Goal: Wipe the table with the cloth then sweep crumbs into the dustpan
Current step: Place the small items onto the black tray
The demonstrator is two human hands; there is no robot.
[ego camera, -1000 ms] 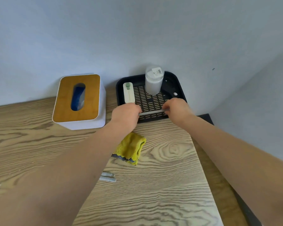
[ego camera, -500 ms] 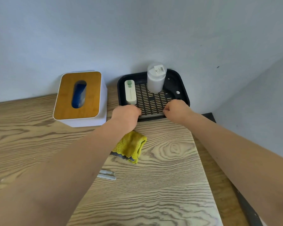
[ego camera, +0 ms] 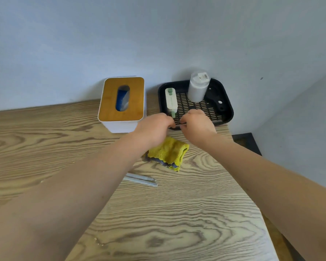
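pale wooden table (ego camera: 177, 213) holds a folded yellow cloth (ego camera: 169, 152) just below both hands. left hand (ego camera: 154, 129) and right hand (ego camera: 196, 125) pinch one thin dark stick at the black plastic tray (ego camera: 227, 104).

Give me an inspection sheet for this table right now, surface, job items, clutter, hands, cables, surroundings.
Surface: wooden table, pale specks near the front edge.
Job's things: yellow cloth folded on the table, untouched; dustpan not identified.
Clutter: tissue box; black tray holding a white jar and a white-green tool; two grey sticks.
Hands: left hand and right hand at the tray's near edge, pinching something thin between them.
Cables: nothing seen.
Surroundings: plain wall.
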